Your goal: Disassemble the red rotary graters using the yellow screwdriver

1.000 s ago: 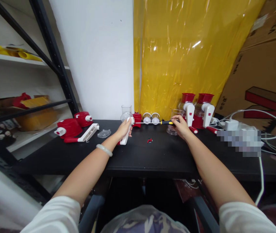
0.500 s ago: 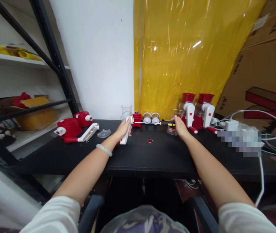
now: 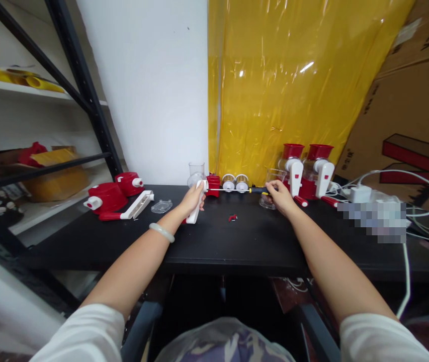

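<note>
My left hand (image 3: 192, 198) is closed around a white crank handle (image 3: 193, 215), which tilts with its lower end near the table. My right hand (image 3: 279, 195) grips a screwdriver (image 3: 256, 190) by its black and yellow handle. The long shaft runs level to the left, its tip at the upper end of the crank handle. Exactly how the tip meets the handle is too small to see. A small red piece (image 3: 233, 217) lies on the table between my hands. Behind my left hand stands a clear plastic hopper (image 3: 196, 170).
On the black table (image 3: 222, 246), red grater bases (image 3: 108, 197), another white crank handle (image 3: 142, 202) and a clear plate (image 3: 162, 206) lie left. Two drums (image 3: 229, 183) and a red part (image 3: 213, 186) stand behind. Assembled red-and-white graters (image 3: 293, 171) and white cables (image 3: 406, 173) are right.
My right hand's fingers have shifted round the screwdriver's handle, which looks turned. My left hand and the crank handle have stayed in place.
</note>
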Available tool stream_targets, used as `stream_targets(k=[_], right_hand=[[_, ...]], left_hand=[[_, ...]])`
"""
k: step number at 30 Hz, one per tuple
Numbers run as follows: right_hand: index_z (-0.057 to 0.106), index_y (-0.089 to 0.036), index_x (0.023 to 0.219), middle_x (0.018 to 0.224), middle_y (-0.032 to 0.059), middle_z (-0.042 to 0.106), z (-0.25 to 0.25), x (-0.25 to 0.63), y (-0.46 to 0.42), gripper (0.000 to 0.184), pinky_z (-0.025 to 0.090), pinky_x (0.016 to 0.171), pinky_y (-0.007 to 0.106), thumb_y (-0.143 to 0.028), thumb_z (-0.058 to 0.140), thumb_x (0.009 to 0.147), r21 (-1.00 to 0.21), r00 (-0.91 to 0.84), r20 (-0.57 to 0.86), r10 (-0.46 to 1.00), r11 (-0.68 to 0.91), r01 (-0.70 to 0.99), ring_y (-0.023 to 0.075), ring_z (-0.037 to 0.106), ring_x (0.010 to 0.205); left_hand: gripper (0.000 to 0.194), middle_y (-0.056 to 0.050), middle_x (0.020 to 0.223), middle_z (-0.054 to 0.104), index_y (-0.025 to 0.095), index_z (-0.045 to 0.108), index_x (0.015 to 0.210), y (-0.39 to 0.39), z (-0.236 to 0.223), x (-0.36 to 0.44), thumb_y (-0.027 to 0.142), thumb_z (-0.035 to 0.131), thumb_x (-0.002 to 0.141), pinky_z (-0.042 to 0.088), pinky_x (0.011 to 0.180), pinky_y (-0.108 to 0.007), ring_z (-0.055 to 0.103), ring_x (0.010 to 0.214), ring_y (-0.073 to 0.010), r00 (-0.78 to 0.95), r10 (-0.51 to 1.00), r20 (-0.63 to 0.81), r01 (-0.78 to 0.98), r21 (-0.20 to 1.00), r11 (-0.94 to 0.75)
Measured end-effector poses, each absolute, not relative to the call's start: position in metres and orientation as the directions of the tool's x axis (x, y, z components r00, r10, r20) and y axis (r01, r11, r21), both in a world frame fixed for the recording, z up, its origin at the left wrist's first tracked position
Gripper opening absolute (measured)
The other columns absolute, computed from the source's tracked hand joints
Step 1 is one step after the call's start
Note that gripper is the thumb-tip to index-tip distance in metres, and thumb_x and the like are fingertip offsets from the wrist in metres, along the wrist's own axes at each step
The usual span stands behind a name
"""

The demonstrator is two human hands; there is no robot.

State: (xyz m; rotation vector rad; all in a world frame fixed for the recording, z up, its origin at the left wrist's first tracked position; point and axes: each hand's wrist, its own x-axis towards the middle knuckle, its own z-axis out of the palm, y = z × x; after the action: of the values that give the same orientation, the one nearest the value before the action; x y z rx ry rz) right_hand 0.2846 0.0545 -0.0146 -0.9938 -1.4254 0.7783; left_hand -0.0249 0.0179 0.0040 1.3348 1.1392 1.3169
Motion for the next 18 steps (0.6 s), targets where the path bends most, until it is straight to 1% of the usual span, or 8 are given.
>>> stream_targets(k=[5, 10, 13, 18], right_hand=[[0.042, -0.026, 0.085, 0.056, -0.0070, 0.048, -0.0123, 0.2822, 0.0535, 0.045, 0.031, 0.042, 0.023, -0.061, 0.065, 0.069, -0.912, 0.036, 0.411, 0.911, 0.411, 0.016, 0.0102, 0.044, 0.043], [0.045, -0.026, 0.087, 0.064, -0.0062, 0.050, -0.0083, 0.2810, 0.0497, 0.045, 0.035, 0.046, 0.024, -0.054, 0.070, 0.064, -0.909, 0.028, 0.406, 0.913, 0.407, -0.092, 0.0094, 0.045, 0.048], [0.046, -0.026, 0.087, 0.066, -0.0057, 0.050, -0.0070, 0.2809, 0.0477, 0.043, 0.037, 0.048, 0.024, -0.051, 0.071, 0.062, -0.903, 0.003, 0.416, 0.909, 0.413, -0.115, 0.0099, 0.047, 0.051], [0.048, -0.025, 0.086, 0.073, -0.0037, 0.050, -0.0050, 0.2821, 0.0453, 0.040, 0.041, 0.050, 0.024, -0.044, 0.071, 0.060, -0.904, 0.018, 0.415, 0.910, 0.414, -0.108, 0.0107, 0.051, 0.058]], left_hand=[[0.041, 0.008, 0.053, 0.044, 0.022, 0.046, 0.092, 0.0165, 0.0049, -0.0242, 0.062, 0.050, 0.086, 0.037, 0.034, -0.017, 0.039, 0.032, -0.0066, -0.001, 0.988, 0.156, 0.011, 0.988, -0.156], [0.039, 0.008, 0.053, 0.044, 0.022, 0.046, 0.092, 0.0153, 0.0058, -0.0244, 0.061, 0.049, 0.086, 0.038, 0.034, -0.017, 0.039, 0.032, -0.0068, 0.004, 0.988, 0.156, 0.011, 0.988, -0.156], [0.038, 0.008, 0.053, 0.044, 0.022, 0.045, 0.092, 0.0161, 0.0054, -0.0250, 0.060, 0.048, 0.087, 0.038, 0.033, -0.018, 0.039, 0.032, -0.0072, 0.002, 0.988, 0.155, 0.009, 0.988, -0.155], [0.041, 0.008, 0.053, 0.044, 0.022, 0.046, 0.091, 0.0165, 0.0047, -0.0246, 0.063, 0.049, 0.086, 0.037, 0.034, -0.017, 0.038, 0.032, -0.0068, 0.012, 0.988, 0.155, 0.002, 0.988, -0.155]])
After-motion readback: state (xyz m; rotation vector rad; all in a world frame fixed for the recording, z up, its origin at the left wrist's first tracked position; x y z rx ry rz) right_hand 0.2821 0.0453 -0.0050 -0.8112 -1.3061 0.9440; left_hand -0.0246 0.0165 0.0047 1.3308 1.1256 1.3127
